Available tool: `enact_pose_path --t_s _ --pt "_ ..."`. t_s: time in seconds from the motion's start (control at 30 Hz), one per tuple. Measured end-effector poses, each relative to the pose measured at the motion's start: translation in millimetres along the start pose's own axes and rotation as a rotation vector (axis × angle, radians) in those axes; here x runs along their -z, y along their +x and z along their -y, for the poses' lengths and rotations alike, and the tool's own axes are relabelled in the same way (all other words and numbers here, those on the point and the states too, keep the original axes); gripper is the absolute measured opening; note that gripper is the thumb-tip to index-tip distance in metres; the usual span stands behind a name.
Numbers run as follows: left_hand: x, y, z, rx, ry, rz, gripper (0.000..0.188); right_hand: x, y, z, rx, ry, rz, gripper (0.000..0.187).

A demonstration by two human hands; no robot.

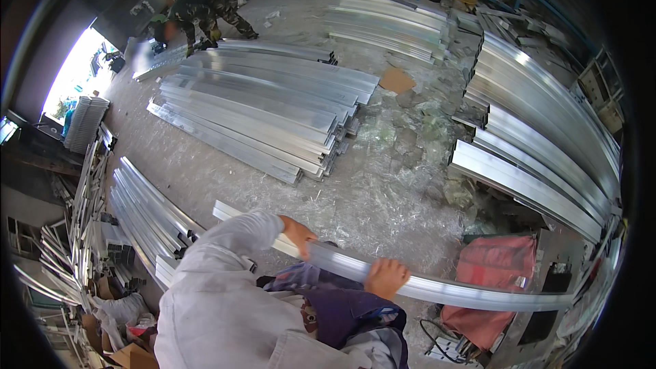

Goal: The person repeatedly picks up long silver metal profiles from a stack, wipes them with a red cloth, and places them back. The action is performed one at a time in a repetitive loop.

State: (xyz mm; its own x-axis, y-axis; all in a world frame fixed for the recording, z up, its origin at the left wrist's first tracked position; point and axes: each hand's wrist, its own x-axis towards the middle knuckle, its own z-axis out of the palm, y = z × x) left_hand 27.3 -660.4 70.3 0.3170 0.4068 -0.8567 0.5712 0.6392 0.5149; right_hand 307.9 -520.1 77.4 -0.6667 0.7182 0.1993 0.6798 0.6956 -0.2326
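A long silvery aluminium profile (471, 295) lies crosswise in front of my body, from the left of centre to the lower right. My left hand (298, 235) is closed over it near the middle of the view. Farther right along the same bar, my right hand (387, 277) grips it with the fingers bent over the top edge. My left sleeve covers part of the bar's left stretch, whose end (224, 210) shows beyond the arm. The bar's right part passes over a red fabric bag (493, 263).
Stacked profiles lie on the floor ahead (260, 109), at the far side (386, 24), on the right (540, 109) and at the left (147, 208). Glassy scraps and a cardboard piece (397, 80) litter the floor. A co-worker (208, 14) bends over at the far left.
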Motion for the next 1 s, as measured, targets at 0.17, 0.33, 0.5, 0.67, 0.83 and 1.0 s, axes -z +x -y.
enact_pose_path --t_s 0.17,0.33,0.5,0.67,0.83,1.0 --pt "-11.2 -13.5 48.8 -0.051 -0.041 -0.012 0.053 -11.2 -13.6 25.1 0.122 0.236 -0.021 0.015" --pt "-11.6 63.3 -41.2 -0.065 -0.016 0.090 0.073 -12.8 -8.1 -82.0 0.020 0.073 0.000 0.015" --pt "-17.1 196.2 -223.1 -0.351 0.138 -0.120 0.091 24.0 10.7 -303.8 -0.166 -0.153 -0.119 0.017" --pt "-4.0 294.5 -431.7 -0.427 0.233 -0.068 0.091 124.0 46.8 -490.7 -0.249 -0.216 -0.023 0.019" --pt "4.0 325.7 -537.0 -0.606 0.057 -0.048 0.072 161.1 64.2 -587.6 -0.029 -0.530 -0.253 0.010" --pt "-0.9 340.7 -490.3 -0.579 0.123 -0.127 0.084 145.0 69.7 -544.9 -0.195 -0.284 -0.247 0.008"
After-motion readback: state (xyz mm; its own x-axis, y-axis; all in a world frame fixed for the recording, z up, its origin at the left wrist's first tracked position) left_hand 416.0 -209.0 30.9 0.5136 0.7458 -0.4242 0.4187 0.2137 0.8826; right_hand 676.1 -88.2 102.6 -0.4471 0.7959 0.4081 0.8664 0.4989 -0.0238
